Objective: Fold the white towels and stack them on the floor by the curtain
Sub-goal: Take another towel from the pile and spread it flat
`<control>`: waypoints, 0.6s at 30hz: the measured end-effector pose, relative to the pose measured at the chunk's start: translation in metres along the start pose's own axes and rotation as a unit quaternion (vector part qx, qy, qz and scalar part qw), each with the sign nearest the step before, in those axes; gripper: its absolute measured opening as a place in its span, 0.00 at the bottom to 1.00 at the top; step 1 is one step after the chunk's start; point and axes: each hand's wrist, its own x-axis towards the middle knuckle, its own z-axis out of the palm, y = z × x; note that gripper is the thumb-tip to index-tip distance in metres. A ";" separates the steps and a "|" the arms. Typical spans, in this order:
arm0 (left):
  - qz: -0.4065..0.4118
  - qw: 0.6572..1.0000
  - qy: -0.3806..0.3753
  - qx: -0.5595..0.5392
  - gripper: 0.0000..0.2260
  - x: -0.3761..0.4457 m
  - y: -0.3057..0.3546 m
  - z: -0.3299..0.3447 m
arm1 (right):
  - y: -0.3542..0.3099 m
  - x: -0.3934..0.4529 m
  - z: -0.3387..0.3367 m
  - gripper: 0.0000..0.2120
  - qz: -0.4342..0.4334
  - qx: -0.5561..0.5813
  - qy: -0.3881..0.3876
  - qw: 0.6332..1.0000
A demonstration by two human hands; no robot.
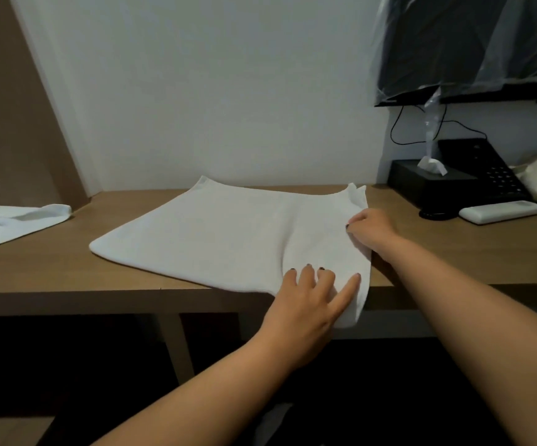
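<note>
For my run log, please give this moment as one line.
stage: folding | towel: flat on desk | left hand: flat on near corner | right hand: pinching right edge

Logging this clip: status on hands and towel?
Left hand flat on towel. Right hand pinching its right edge. Towel spread on desk, corner overhanging.
</note>
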 end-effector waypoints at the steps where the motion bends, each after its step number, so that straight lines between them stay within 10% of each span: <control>1: 0.005 1.000 -0.007 0.013 0.45 0.000 -0.001 0.001 | 0.005 0.006 0.000 0.08 0.014 0.006 0.022 1.000; 9: -0.106 0.980 0.111 -0.123 0.29 -0.001 -0.006 -0.001 | 0.017 0.051 0.004 0.32 0.098 -0.024 0.101 0.990; 18: -0.221 0.894 0.144 -0.361 0.17 -0.045 -0.046 -0.006 | 0.008 0.072 -0.003 0.19 0.122 0.115 0.029 0.985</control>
